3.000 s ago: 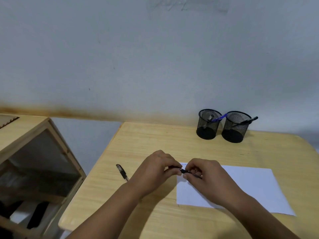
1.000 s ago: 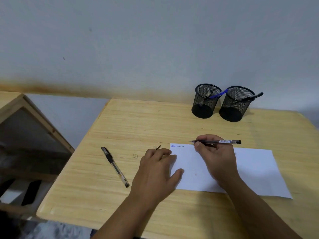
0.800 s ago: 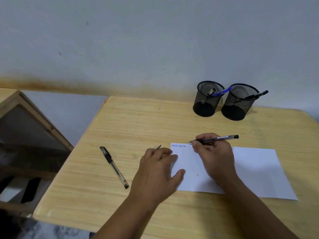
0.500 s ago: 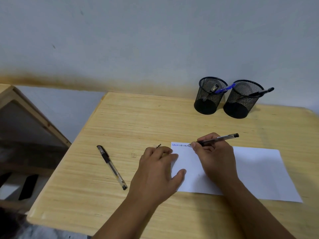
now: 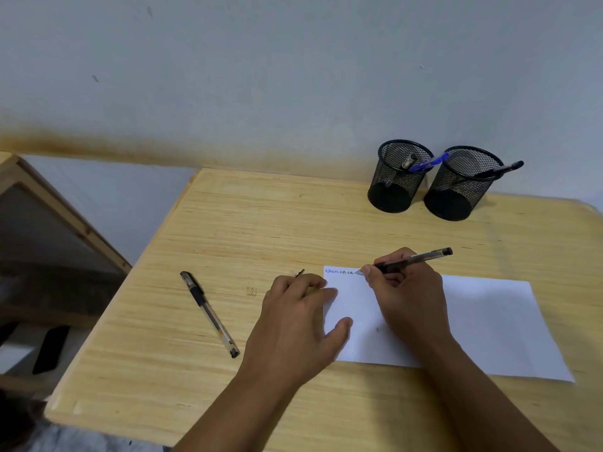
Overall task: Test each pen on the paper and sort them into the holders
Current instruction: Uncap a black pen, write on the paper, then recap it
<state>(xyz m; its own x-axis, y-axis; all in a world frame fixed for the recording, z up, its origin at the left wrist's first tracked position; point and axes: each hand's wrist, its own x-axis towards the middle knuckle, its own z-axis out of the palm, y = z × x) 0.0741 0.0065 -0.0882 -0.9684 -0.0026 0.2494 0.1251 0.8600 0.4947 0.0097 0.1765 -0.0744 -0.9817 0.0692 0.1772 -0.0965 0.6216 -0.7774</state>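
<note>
Nothing can be read: blue scribbles run along the paper (image 5: 483, 324) at its ten o'clock corner, illegible.

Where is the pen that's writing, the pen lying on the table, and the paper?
Writing pen (image 5: 414, 258), head view, mid barrel.
Lying pen (image 5: 208, 313), head view, mid barrel.
Paper (image 5: 489, 324), head view, bare middle.

Pale wood tabletop (image 5: 293, 223) with fine streaky grain, matt white paper (image 5: 489, 321) lying smooth on it — two black wire-mesh holders (image 5: 401, 181), and a clear glossy plastic pen (image 5: 210, 313).
</note>
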